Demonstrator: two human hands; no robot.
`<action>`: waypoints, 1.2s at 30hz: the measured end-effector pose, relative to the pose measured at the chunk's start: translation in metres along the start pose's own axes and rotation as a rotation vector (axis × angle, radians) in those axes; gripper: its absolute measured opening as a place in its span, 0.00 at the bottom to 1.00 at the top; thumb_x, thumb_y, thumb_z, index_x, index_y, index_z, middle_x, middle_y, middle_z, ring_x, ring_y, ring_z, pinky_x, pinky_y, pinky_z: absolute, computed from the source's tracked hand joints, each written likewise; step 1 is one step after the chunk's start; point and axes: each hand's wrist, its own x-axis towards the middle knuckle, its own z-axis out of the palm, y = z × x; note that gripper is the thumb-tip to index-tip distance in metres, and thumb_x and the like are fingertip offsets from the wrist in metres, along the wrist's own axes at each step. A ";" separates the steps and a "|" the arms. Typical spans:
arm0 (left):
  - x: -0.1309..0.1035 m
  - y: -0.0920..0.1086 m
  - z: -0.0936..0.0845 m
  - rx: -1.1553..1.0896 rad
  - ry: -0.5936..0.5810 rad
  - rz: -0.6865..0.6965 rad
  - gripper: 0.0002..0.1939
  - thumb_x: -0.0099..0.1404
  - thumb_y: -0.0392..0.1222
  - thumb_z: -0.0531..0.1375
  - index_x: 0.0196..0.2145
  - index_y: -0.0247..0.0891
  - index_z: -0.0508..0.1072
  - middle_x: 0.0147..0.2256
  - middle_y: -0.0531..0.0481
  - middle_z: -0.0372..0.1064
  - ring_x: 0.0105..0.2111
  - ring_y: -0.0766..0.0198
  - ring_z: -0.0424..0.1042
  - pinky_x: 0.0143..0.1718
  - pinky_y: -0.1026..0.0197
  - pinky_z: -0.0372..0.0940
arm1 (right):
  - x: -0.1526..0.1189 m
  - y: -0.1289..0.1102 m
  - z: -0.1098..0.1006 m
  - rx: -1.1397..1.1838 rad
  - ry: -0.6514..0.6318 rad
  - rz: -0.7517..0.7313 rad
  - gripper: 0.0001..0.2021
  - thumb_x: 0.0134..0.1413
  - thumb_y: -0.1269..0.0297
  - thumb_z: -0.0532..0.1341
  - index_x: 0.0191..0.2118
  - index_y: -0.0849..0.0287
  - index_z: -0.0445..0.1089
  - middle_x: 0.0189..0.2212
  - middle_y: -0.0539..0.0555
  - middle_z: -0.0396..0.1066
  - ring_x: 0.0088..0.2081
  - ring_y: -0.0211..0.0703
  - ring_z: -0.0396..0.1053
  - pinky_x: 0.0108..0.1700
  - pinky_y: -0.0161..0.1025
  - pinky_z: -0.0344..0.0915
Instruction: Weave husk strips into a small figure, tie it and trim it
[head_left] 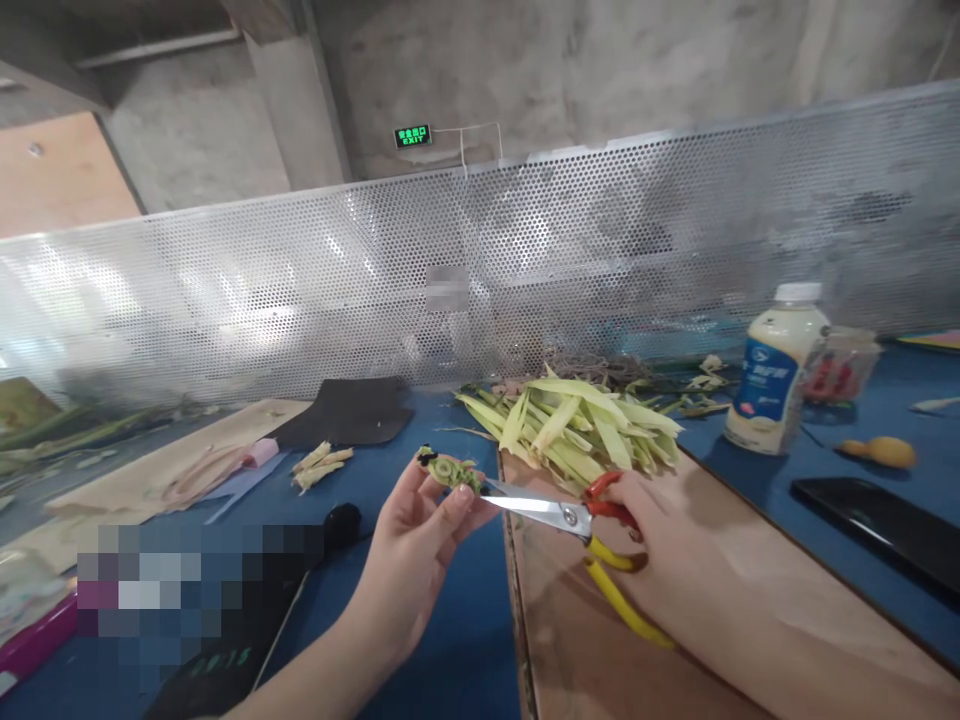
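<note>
Near the centre, my left hand (pixel 424 540) pinches a small green rolled or coiled piece (pixel 450 472) with a dark bit at its left end. My right hand (pixel 652 545) grips scissors (pixel 551 512) by their red and yellow handles. The blades point left, their tips at the right side of the green piece beside my left fingertips; whether they touch it I cannot tell. Behind the scissors lies a pile of pale green husk-like strips (pixel 577 425), partly on a brown board (pixel 585 660).
A milk-coloured bottle (pixel 776 370), a clear cup with red print (pixel 844 365), a yellow-brown gourd-shaped item (pixel 889 452) and a black phone (pixel 877 520) are right. A dark sheet (pixel 349 410), small husk bundle (pixel 321 465) and black pouch (pixel 240 630) are left. Perforated metal (pixel 375 270) stands behind.
</note>
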 end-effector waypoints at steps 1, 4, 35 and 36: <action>0.000 0.000 0.000 -0.004 -0.004 0.000 0.06 0.54 0.36 0.64 0.32 0.39 0.72 0.33 0.54 0.72 0.32 0.69 0.72 0.38 0.66 0.69 | 0.000 0.000 0.000 -0.002 -0.008 0.000 0.07 0.46 0.63 0.55 0.34 0.56 0.62 0.35 0.53 0.66 0.37 0.47 0.65 0.34 0.40 0.61; 0.001 0.000 0.001 -0.015 -0.016 0.001 0.05 0.54 0.36 0.63 0.31 0.39 0.72 0.33 0.54 0.72 0.33 0.69 0.72 0.37 0.66 0.69 | 0.003 0.004 0.001 -0.002 -0.032 -0.032 0.06 0.47 0.63 0.55 0.34 0.56 0.62 0.36 0.53 0.66 0.37 0.45 0.65 0.34 0.40 0.62; 0.001 -0.001 -0.001 -0.007 -0.023 -0.018 0.03 0.54 0.34 0.63 0.27 0.36 0.71 0.27 0.54 0.72 0.30 0.70 0.71 0.37 0.66 0.70 | 0.003 -0.001 -0.002 0.021 0.007 -0.010 0.06 0.46 0.67 0.56 0.33 0.57 0.60 0.35 0.53 0.64 0.37 0.46 0.63 0.36 0.41 0.60; 0.001 -0.002 -0.002 -0.013 -0.018 -0.015 0.03 0.54 0.34 0.64 0.27 0.36 0.71 0.27 0.55 0.71 0.29 0.71 0.71 0.37 0.66 0.70 | 0.003 -0.001 -0.002 0.032 -0.006 -0.009 0.06 0.46 0.67 0.56 0.33 0.57 0.60 0.36 0.53 0.64 0.38 0.46 0.63 0.37 0.41 0.60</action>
